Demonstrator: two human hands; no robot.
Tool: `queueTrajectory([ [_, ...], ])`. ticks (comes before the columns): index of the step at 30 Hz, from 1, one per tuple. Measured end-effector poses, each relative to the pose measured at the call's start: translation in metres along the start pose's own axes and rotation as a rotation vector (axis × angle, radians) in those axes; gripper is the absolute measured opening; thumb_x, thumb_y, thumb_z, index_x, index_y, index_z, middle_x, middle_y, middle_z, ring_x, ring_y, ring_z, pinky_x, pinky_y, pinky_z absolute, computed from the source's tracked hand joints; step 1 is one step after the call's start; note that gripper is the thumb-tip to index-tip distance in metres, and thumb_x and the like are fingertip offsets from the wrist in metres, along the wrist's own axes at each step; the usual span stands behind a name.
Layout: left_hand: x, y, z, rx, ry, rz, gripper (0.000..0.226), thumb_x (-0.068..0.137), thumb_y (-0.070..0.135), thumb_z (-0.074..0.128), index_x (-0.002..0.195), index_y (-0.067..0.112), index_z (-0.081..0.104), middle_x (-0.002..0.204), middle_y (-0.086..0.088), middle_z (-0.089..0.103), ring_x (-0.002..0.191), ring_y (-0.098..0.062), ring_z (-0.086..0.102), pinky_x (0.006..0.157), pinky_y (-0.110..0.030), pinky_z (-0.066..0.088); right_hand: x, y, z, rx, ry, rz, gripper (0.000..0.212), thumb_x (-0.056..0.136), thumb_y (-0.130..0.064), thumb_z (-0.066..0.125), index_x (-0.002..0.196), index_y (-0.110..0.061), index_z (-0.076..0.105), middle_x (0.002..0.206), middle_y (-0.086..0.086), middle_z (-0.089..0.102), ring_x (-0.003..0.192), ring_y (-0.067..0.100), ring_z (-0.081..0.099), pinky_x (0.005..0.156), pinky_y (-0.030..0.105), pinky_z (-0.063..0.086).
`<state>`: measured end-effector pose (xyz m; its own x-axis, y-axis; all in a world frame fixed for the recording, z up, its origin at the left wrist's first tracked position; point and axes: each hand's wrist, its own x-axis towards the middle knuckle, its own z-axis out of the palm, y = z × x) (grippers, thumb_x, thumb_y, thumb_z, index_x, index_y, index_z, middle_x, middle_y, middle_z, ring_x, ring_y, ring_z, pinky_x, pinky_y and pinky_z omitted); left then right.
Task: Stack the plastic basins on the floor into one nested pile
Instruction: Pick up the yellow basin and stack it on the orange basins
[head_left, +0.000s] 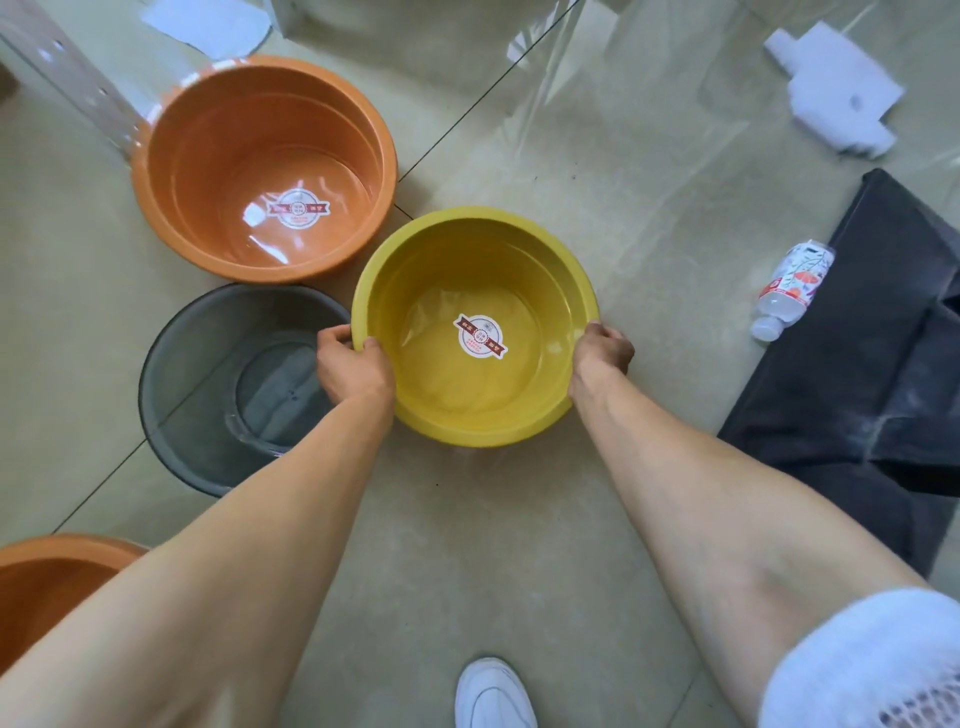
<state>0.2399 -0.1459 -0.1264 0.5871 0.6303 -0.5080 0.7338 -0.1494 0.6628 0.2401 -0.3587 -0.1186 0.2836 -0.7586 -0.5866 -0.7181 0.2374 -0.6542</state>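
Note:
A yellow basin (467, 270) with a round sticker inside sits at the centre of the floor. My left hand (353, 366) grips its left rim and my right hand (602, 353) grips its right rim. A dark grey translucent basin (208, 374) lies just to its left, partly behind my left hand. A larger orange basin (260, 166) stands behind both. Another orange basin (47, 577) shows only its edge at the lower left, under my left arm.
A black bag or cloth (862, 374) lies to the right with a small plastic bottle (789, 288) at its edge. White foam pieces (836, 88) rest at the far right. Clear plastic sheeting (597, 78) covers the floor behind. My white shoe (493, 696) is at the bottom.

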Motion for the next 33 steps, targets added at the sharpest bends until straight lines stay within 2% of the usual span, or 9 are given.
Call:
queueTrajectory([
  [6, -0.018, 0.011, -0.026, -0.118, -0.015, 0.003, 0.015, 0.09, 0.029, 0.059, 0.098, 0.018, 0.054, 0.083, 0.005, 0.056, 0.081, -0.017, 0.058, 0.069, -0.028, 0.043, -0.026, -0.021, -0.016, 0.006, 0.099, -0.053, 0.034, 0.098, -0.036, 0.048, 0.109, -0.01, 0.068, 0.11, 0.013, 0.072, 0.1, 0.031, 0.066, 0.08, 0.031, 0.047],
  [10, -0.03, 0.025, -0.054, -0.176, 0.013, 0.028, 0.026, 0.093, 0.04, 0.049, 0.091, 0.014, 0.049, 0.078, 0.004, 0.055, 0.078, -0.019, 0.055, 0.071, -0.032, 0.042, -0.057, -0.045, -0.024, -0.036, 0.146, -0.162, 0.043, 0.097, -0.041, 0.045, 0.103, -0.006, 0.07, 0.105, 0.014, 0.073, 0.096, 0.033, 0.068, 0.085, 0.037, 0.052],
  [15, -0.037, 0.033, -0.108, -0.243, 0.075, -0.02, 0.035, 0.096, 0.047, 0.038, 0.088, 0.014, 0.047, 0.078, 0.003, 0.054, 0.075, -0.017, 0.052, 0.067, -0.03, 0.04, -0.112, -0.067, -0.023, -0.066, 0.148, -0.261, 0.048, 0.095, -0.05, 0.043, 0.081, -0.009, 0.063, 0.095, 0.014, 0.074, 0.087, 0.032, 0.068, 0.076, 0.037, 0.051],
  [18, -0.038, 0.025, -0.153, -0.261, 0.139, -0.048, 0.037, 0.098, 0.044, 0.036, 0.084, 0.011, 0.048, 0.069, 0.005, 0.047, 0.075, -0.021, 0.048, 0.067, -0.031, 0.037, -0.154, -0.067, -0.014, -0.061, 0.095, -0.294, 0.048, 0.095, -0.049, 0.044, 0.063, -0.015, 0.052, 0.08, 0.01, 0.069, 0.077, 0.029, 0.063, 0.07, 0.035, 0.048],
  [21, -0.036, 0.006, -0.205, -0.263, 0.227, -0.084, 0.037, 0.098, 0.042, 0.036, 0.083, 0.009, 0.046, 0.074, -0.004, 0.051, 0.076, -0.023, 0.045, 0.067, -0.03, 0.033, -0.204, -0.055, -0.003, -0.089, 0.032, -0.298, 0.04, 0.097, -0.039, 0.044, 0.068, -0.014, 0.056, 0.074, 0.006, 0.062, 0.071, 0.027, 0.057, 0.066, 0.031, 0.04],
  [24, -0.032, -0.025, -0.266, -0.223, 0.331, -0.121, 0.037, 0.098, 0.04, 0.036, 0.082, 0.009, 0.048, 0.083, -0.01, 0.055, 0.08, -0.025, 0.048, 0.073, -0.033, 0.035, -0.259, -0.025, 0.012, -0.146, -0.063, -0.293, 0.029, 0.095, -0.03, 0.043, 0.075, -0.016, 0.059, 0.085, 0.011, 0.071, 0.074, 0.026, 0.058, 0.069, 0.033, 0.043],
  [28, -0.025, -0.075, -0.342, -0.222, 0.451, -0.179, 0.037, 0.098, 0.041, 0.035, 0.083, 0.009, 0.049, 0.079, -0.008, 0.055, 0.077, -0.025, 0.048, 0.071, -0.033, 0.037, -0.327, 0.026, 0.032, -0.202, -0.198, -0.251, 0.032, 0.097, -0.03, 0.041, 0.088, -0.012, 0.066, 0.106, 0.015, 0.073, 0.089, 0.032, 0.066, 0.084, 0.038, 0.052],
  [31, -0.022, -0.112, -0.389, -0.214, 0.532, -0.229, 0.037, 0.098, 0.041, 0.035, 0.082, 0.01, 0.049, 0.069, -0.002, 0.05, 0.072, -0.022, 0.046, 0.066, -0.031, 0.035, -0.37, 0.065, 0.048, -0.288, -0.27, -0.286, 0.035, 0.098, -0.031, 0.038, 0.089, -0.012, 0.066, 0.101, 0.013, 0.072, 0.078, 0.028, 0.059, 0.074, 0.032, 0.047],
  [33, -0.021, -0.137, -0.416, -0.181, 0.591, -0.266, 0.037, 0.098, 0.04, 0.036, 0.082, 0.01, 0.049, 0.076, -0.007, 0.053, 0.074, -0.022, 0.047, 0.066, -0.031, 0.034, -0.394, 0.091, 0.058, -0.338, -0.312, -0.287, 0.034, 0.097, -0.031, 0.037, 0.083, -0.013, 0.063, 0.098, 0.014, 0.072, 0.077, 0.029, 0.058, 0.071, 0.031, 0.043],
])
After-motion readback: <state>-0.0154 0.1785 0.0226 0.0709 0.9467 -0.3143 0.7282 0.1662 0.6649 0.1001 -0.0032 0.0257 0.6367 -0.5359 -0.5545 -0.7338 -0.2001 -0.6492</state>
